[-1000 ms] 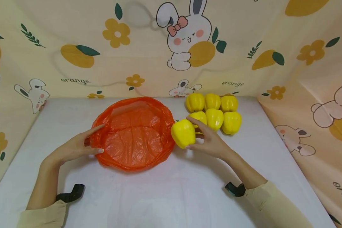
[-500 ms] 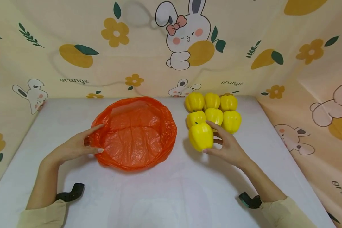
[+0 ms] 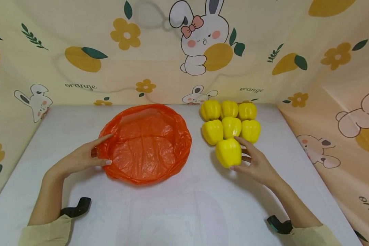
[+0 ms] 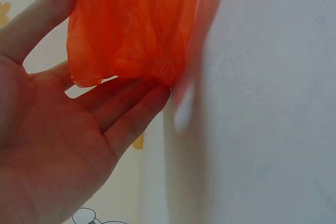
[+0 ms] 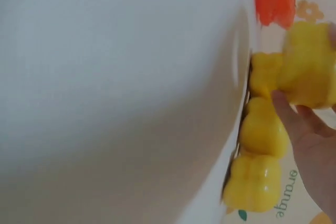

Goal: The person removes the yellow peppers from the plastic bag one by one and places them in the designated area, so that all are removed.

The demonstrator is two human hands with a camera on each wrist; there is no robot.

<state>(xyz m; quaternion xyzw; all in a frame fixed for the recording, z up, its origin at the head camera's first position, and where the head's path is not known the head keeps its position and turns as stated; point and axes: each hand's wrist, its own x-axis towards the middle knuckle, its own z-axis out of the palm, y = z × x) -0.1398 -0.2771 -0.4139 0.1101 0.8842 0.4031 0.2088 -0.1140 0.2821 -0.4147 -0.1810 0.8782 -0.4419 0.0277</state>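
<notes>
My right hand [image 3: 258, 167] holds a yellow bell pepper [image 3: 228, 152] between thumb and fingers, just in front of a cluster of similar peppers. In the right wrist view the held bell pepper [image 5: 308, 66] looks blurred and overlaps the peppers behind it. A red-orange plastic bag [image 3: 144, 160] stands left of centre with its mouth wide and its rim rolled. At the bag's left side, my left hand [image 3: 80, 158] rests against the rim, fingers and thumb spread. The left wrist view shows fairly straight fingers [image 4: 134, 111] against the side of the bag [image 4: 126, 30].
Two rows of yellow bell peppers [image 3: 231, 127] sit close together at the back right of the white table [image 3: 169, 215]. Behind it hangs a cloth [image 3: 160, 61] printed with rabbits and oranges. Dark wrist cameras [image 3: 77, 207] are strapped to both forearms.
My right hand has carried the bell pepper right and slightly toward me, from beside the bag's rim to the front of the cluster. The left hand and bag have stayed put.
</notes>
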